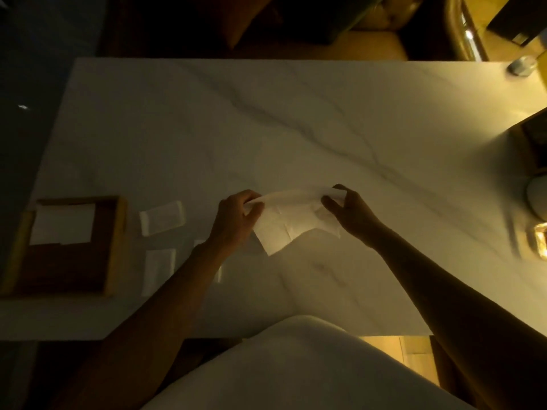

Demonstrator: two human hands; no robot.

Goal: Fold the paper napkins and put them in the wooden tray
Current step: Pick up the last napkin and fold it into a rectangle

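Starting at the far left, I see the wooden tray (pixel 117 241) well away from either hand, with one folded napkin (pixel 62 223) already lying flat in its far half; between the tray and my left hand (pixel 236 218) two more folded napkins (pixel 161 217) rest on the marble table (pixel 266 128), one near the wrist, one just beside the forearm; the left fingers are pinched together on the left corner of the open napkin (pixel 285 223); that sheet hangs between both hands, its top edge stretched fingertip to fingertip, its lower part drooping below and towards me, seemingly just off the tabletop; I judge it feather-light, limp, easily torn or creased, so it wants a gentle hold at the corners and no tugging; the right hand (pixel 349 211) clamps the right corner between thumb and fingers; the dim light hides exactly how many fingers press the paper.
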